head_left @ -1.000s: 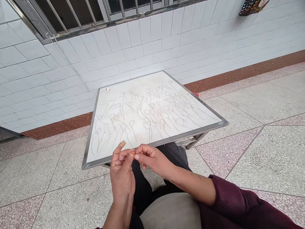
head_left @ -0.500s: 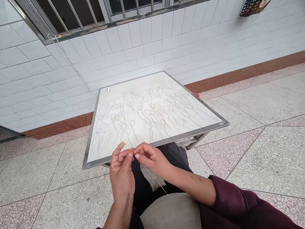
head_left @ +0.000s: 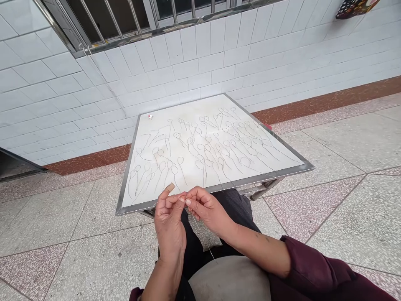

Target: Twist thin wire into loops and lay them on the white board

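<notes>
Both hands meet just off the near edge of the white table. My left hand is closed in a pinch of thumb and forefinger on a thin, light wire. A beige strip of tape wraps one of its raised fingertips. Right beside it, my right hand pinches the same wire, fingertips almost touching the left thumb. One end of the wire hangs down below the hands towards my lap. The part between the fingertips is hidden. Many thin wires with looped ends lie spread over the tabletop.
A small white object with red on it sits at the table's far left corner. Behind stands a white tiled wall with a barred window. A patterned bag hangs at the upper right. Speckled floor surrounds the table.
The view has shifted, so everything sits further right in the picture. The hanging wire now curves near the right fingers; both hands still pinch it.
</notes>
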Demonstrator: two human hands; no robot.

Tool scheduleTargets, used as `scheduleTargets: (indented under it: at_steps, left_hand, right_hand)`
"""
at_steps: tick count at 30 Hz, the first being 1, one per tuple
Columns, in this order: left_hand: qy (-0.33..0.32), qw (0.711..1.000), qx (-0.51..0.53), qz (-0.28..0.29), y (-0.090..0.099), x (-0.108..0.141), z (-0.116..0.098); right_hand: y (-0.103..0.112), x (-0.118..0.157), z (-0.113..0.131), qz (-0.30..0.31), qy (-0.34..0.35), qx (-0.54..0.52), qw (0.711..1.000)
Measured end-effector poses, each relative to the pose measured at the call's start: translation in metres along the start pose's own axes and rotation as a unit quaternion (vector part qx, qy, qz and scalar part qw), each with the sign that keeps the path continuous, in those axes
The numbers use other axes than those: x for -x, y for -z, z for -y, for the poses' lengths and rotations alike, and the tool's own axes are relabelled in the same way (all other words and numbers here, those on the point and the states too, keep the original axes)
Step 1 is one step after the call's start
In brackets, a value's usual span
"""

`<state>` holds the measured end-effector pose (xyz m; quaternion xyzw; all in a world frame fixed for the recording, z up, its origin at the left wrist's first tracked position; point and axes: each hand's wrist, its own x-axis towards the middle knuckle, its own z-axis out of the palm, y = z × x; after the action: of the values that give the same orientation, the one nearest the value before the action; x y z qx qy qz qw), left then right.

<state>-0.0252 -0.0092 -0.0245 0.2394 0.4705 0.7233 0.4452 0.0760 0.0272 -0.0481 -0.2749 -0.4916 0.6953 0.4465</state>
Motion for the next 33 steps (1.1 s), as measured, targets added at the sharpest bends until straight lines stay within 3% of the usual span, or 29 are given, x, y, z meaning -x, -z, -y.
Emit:
scheduleTargets:
  at_steps: [7, 15, 24, 33]
  left_hand:
    - [0.021, 0.999, -0.012, 0.039, 0.004, -0.003, 0.001]
    - [-0.029, 0.998, -0.061, 0.0, 0.008, -0.004, -0.008]
    - [-0.014, 0.999, -0.047, 0.017, 0.008, -0.006, -0.004]
    - [-0.022, 0.999, -0.026, -0.002, 0.01, -0.009, -0.001]
  right_hand:
    - [0.006, -0.005, -0.002, 0.008, -0.007, -0.009, 1.0]
    - [0.016, -0.005, -0.005, 0.006, -0.001, 0.053, 0.999]
    - [0.011, -0.007, -0.004, 0.023, 0.023, 0.074, 0.997]
    - [0.025, -0.01, -0.003, 0.034, 0.056, 0.129, 0.989]
